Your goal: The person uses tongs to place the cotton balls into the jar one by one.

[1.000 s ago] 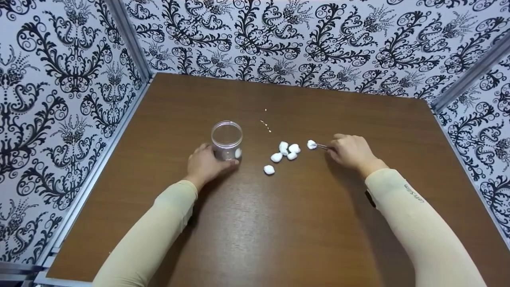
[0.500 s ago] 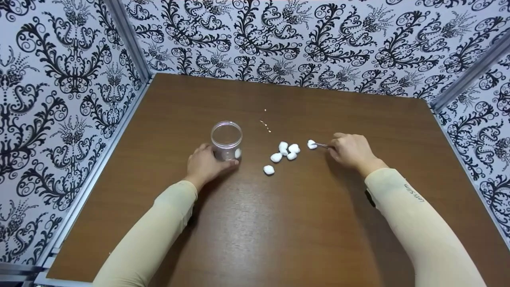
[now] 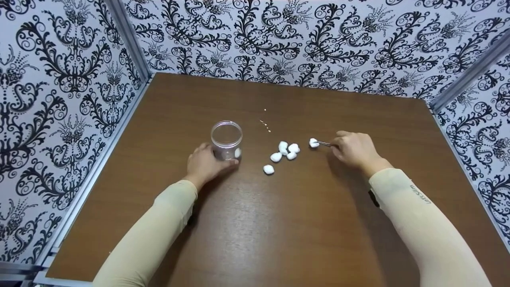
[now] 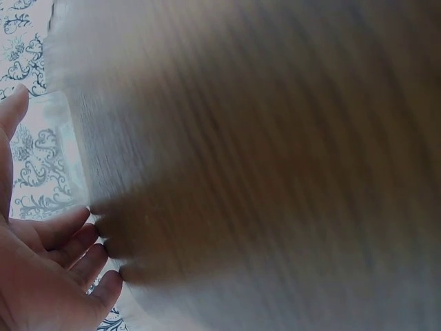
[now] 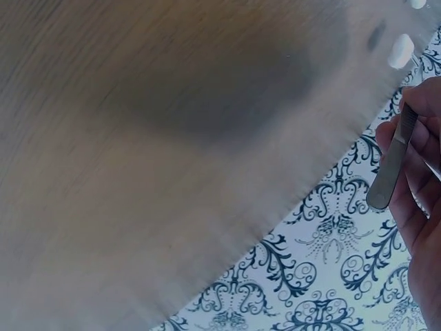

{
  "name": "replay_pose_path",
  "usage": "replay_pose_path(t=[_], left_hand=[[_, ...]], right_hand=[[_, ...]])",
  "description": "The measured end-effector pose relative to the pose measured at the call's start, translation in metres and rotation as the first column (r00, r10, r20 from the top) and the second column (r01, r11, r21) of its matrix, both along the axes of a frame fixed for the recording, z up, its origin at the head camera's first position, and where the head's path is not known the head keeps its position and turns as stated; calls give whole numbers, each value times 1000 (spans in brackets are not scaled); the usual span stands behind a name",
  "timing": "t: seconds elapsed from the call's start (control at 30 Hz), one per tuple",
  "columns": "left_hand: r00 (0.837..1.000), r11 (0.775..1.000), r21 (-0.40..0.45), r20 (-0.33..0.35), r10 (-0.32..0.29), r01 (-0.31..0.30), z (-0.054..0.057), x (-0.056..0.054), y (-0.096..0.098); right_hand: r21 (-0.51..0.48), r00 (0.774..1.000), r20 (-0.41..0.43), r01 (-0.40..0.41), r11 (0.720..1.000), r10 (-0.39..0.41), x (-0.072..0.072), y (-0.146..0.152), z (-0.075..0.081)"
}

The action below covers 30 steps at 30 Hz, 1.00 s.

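Note:
My left hand (image 3: 205,164) curves round the lower part of a clear jar (image 3: 226,137), which stands upright on the table with its mouth uncovered. A white cotton ball (image 3: 238,153) shows through the jar's wall near the bottom. In the left wrist view, the fingers (image 4: 72,238) lie along the see-through jar (image 4: 48,148). My right hand (image 3: 354,149) pinches metal tweezers (image 5: 394,162). Their tips hold a cotton ball (image 3: 314,142), which hangs just off the table, its shadow apart from it in the right wrist view. Several loose cotton balls (image 3: 283,147) lie between the hands.
One cotton ball (image 3: 268,169) lies nearer than the group. A short line of small pale crumbs (image 3: 265,126) is farther back on the brown table (image 3: 255,223). Patterned panels (image 3: 279,44) with metal frame posts (image 3: 129,40) enclose the back and sides.
My right hand has shifted slightly right and away with the tweezers, and the cotton ball at their tips has moved along. The left hand and the jar have stayed put.

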<state>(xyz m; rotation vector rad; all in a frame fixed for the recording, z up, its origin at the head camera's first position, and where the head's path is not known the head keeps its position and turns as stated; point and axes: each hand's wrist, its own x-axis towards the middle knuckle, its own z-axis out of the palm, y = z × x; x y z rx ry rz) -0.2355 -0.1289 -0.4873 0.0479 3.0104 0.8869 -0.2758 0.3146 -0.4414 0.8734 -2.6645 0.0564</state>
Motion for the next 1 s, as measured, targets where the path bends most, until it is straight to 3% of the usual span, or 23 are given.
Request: replay_pose_path(t=[0.37,1.0], left_hand=[[1000,1000,11,-4,0,0,1,1,0],[1000,1000,2,-30,3,-3,-1,2,0]], right_hand=[[-11,991,-82,-109,994,107,-1,-29,17],[-23,947,-138,-295,955,289,-6,-143,75]])
